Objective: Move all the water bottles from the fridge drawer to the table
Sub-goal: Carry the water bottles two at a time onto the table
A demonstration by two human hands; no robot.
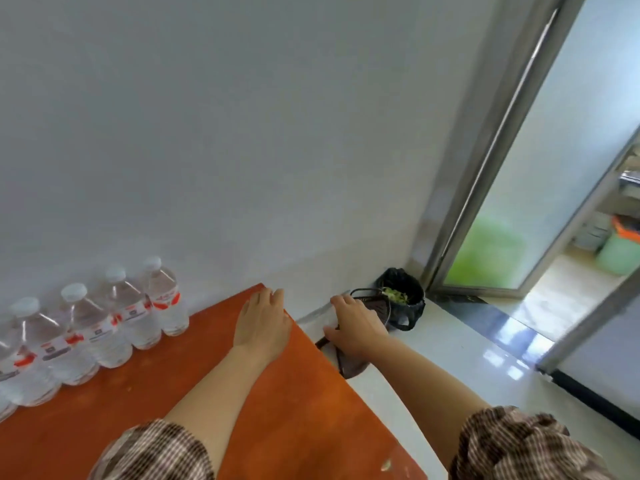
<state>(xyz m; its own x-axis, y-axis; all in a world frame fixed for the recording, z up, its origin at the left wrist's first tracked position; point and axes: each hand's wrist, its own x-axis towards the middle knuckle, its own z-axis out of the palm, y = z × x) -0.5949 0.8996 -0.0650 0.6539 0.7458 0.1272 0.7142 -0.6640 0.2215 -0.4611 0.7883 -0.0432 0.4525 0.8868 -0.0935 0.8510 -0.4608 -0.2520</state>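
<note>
While both bare forearms reached forward from checked brown sleeves [156,452], the left hand [261,322] lay palm down over the far corner of the orange surface [145,403], its fingers [273,296] loosely spread and flat with nothing in them. Beyond the edge of that surface the right hand [356,329] was stretched out with its fingers [341,301] curled; something pale and clear showed just beside its fingertips, but it was too blurred to tell whether it was a bottle or whether the hand gripped it. Along the left side of the surface, close to the white wall [242,133], stood a row of water bottles [104,327] with white caps and red-and-white labels, upright and touching one another, the row running off the left edge of the view. Under the right hand, on the pale tiled floor [450,358], sat a dark basket-like thing [374,306], and just beyond it a bin with a black liner [403,292] holding green scraps, near the corner of the wall. To the right a frosted glass door in a metal frame [512,150] stood open onto another room
</note>
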